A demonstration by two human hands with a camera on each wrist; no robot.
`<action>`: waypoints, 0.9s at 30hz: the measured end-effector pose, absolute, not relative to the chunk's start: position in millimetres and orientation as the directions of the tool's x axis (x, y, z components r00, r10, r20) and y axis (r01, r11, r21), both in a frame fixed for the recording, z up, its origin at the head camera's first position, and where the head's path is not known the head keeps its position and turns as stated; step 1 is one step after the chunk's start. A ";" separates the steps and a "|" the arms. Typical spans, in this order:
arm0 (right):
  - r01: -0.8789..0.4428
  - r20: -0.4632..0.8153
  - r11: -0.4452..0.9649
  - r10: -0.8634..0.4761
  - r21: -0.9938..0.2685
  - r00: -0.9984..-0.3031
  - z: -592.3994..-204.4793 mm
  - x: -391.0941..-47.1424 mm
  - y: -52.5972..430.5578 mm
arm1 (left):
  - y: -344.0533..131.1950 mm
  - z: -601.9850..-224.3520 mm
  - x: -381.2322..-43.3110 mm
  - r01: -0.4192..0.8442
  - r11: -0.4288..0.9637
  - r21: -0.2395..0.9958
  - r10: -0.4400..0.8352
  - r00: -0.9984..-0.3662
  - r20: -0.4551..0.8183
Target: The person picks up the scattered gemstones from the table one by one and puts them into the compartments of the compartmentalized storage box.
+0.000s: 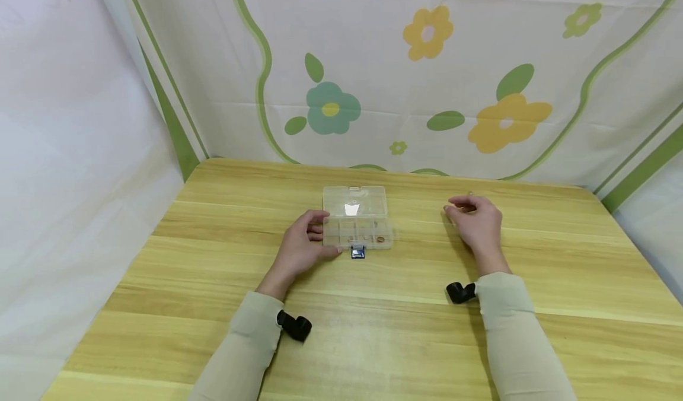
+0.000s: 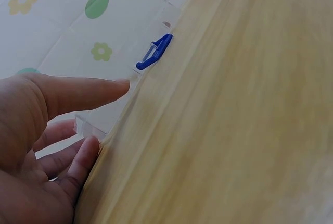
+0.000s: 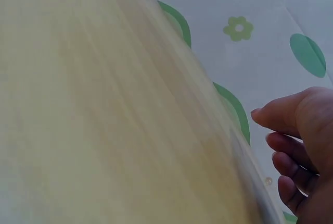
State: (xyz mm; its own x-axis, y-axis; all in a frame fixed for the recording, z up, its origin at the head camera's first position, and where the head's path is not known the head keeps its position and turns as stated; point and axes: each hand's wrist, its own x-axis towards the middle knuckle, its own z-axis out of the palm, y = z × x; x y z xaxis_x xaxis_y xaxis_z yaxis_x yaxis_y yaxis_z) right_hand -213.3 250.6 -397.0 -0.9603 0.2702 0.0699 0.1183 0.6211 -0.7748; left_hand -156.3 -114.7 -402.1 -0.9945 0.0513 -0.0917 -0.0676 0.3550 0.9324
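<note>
A clear plastic compartment box (image 1: 331, 242) lies on the table with its lid (image 1: 341, 196) raised at the back. Several tiny items, one of them brownish (image 1: 380, 239), sit in its front compartments. A blue latch (image 1: 357, 251) juts from the front edge; it shows in the left wrist view too. My left hand (image 1: 303, 244) holds the box's left end, thumb at the front and fingers along the side. Off to the right, my right hand (image 1: 476, 223) hovers with loosely bent fingers, and I see nothing between them. Just beyond it is a tiny round bead (image 3: 268, 181).
The wooden table (image 1: 373, 341) reaches back to a white flowered cloth (image 1: 373, 45). More white cloth hangs at the left and right. Each sleeve cuff carries a small black camera (image 1: 296, 327).
</note>
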 end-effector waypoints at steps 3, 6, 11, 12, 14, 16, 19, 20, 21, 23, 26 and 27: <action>0.143 0.062 0.598 0.309 -0.789 -0.949 -397.7 -214.6 256.6 | -114.6 -402.1 -156.3 -0.066 0.357 0.932 0.052 -0.995 -0.090; 0.177 0.040 0.570 0.348 -0.803 -0.937 -397.7 -215.3 263.0 | -114.9 -403.0 -156.8 -0.066 0.359 0.931 0.051 -0.995 -0.090; 0.238 0.003 0.537 0.409 -0.810 -0.913 -398.8 -216.7 273.7 | -114.9 -403.1 -156.7 -0.067 0.354 0.933 0.053 -0.994 -0.092; 0.247 -0.002 0.535 0.416 -0.808 -0.909 -399.7 -217.4 275.9 | -114.9 -403.1 -156.7 -0.067 0.354 0.933 0.053 -0.994 -0.092; 0.259 -0.008 0.533 0.426 -0.806 -0.904 -401.6 -218.8 280.2 | -114.9 -403.1 -156.6 -0.067 0.355 0.933 0.053 -0.994 -0.092; 0.261 -0.002 0.545 0.429 -0.797 -0.903 -403.6 -219.9 284.4 | -115.1 -403.5 -156.7 -0.064 0.357 0.932 0.052 -0.995 -0.089; 0.261 0.014 0.567 0.433 -0.781 -0.901 -406.8 -221.1 290.6 | -114.9 -403.5 -156.7 -0.058 0.362 0.930 0.055 -0.995 -0.084; 0.263 0.015 0.575 0.432 -0.775 -0.902 -407.9 -221.4 292.4 | -114.8 -403.5 -156.6 -0.056 0.363 0.930 0.056 -0.995 -0.082; 0.264 0.017 0.583 0.431 -0.768 -0.902 -408.7 -221.5 293.9 | -114.7 -403.5 -156.6 -0.055 0.364 0.930 0.057 -0.995 -0.081; 0.267 0.011 0.592 0.422 -0.760 -0.906 -410.3 -221.8 296.2 | -114.6 -403.5 -156.6 -0.056 0.363 0.930 0.057 -0.995 -0.082; 0.262 0.001 0.606 0.398 -0.751 -0.917 -411.8 -222.6 298.2 | -114.7 -403.7 -156.9 -0.056 0.361 0.931 0.056 -0.995 -0.082; 0.258 0.003 0.614 0.390 -0.746 -0.921 -412.2 -222.8 298.3 | -114.8 -403.7 -156.9 -0.057 0.360 0.931 0.055 -0.995 -0.082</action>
State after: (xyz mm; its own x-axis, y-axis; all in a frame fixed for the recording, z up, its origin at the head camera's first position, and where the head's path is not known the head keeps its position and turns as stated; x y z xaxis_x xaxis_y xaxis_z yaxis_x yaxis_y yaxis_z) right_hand -222.8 298.3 -412.2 -0.9208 0.3900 0.0028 0.2577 0.6139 -0.7461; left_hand -156.9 -114.8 -403.7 -0.9951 0.0548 -0.0823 -0.0572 0.3602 0.9311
